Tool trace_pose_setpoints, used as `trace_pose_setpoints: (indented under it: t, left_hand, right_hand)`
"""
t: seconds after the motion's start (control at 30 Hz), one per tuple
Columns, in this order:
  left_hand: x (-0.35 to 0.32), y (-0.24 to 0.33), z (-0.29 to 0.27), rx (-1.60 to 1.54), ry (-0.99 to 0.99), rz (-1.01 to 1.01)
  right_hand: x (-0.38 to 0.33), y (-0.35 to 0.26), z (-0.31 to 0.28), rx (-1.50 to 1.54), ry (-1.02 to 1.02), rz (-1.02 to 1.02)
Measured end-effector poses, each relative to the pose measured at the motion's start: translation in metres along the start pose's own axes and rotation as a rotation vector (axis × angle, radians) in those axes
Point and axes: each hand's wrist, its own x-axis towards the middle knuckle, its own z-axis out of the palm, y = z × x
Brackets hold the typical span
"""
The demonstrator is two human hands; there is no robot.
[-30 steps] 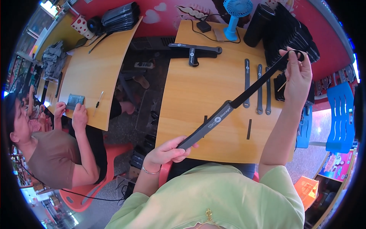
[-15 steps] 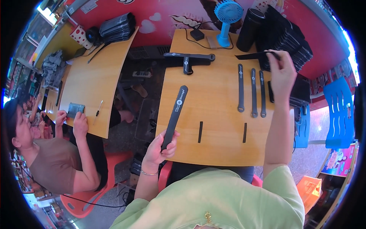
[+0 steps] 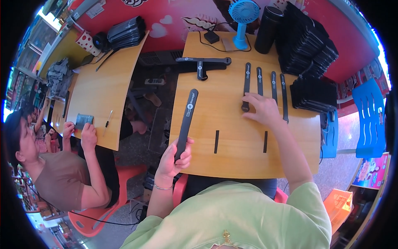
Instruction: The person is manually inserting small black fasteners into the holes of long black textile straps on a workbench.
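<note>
In the head view, the only one I have, the step in hand looks to me like setting straps out side by side, so I would settle the leftmost strap [image 3: 248,76] flat on the worktop [image 3: 240,164], square it by its lower end, and lift the fingers straight off so that nothing drags askew. I would keep it parallel to the second strap [image 3: 260,79], the third strap [image 3: 273,86] and the fourth strap [image 3: 284,93], leaving a gap between each, and mind the right wrist, which crosses the lower part of that row and could nudge a neighbour. The material looks thin and bendy, so I'd guide it rather than push. As for where things lie, the right hand [image 3: 264,108] has its fingertips touching the leftmost strap at its lower end, the rest running away from them toward the wall; whether they pinch it or merely rest there, I cannot tell. The left hand [image 3: 174,161] has its fingers closed round the lower end of the raised strap [image 3: 189,114], which leans slightly right, most of its length free above the grip, to the left of two short dark strips [image 3: 217,142].
</note>
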Motion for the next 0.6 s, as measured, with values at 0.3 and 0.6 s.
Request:
trace_pose_setpoints:
  t: [0.3, 0.6]
  left_hand:
    - [0.006, -0.003, 0.006, 0.025, -0.004, -0.006]
    - [0.008, -0.006, 0.006, -0.006, 0.023, -0.001]
  right_hand:
    - [-0.022, 0.019, 0.002, -0.240, -0.073, 0.332]
    - [-0.026, 0.014, -0.002, -0.242, 0.013, 0.343]
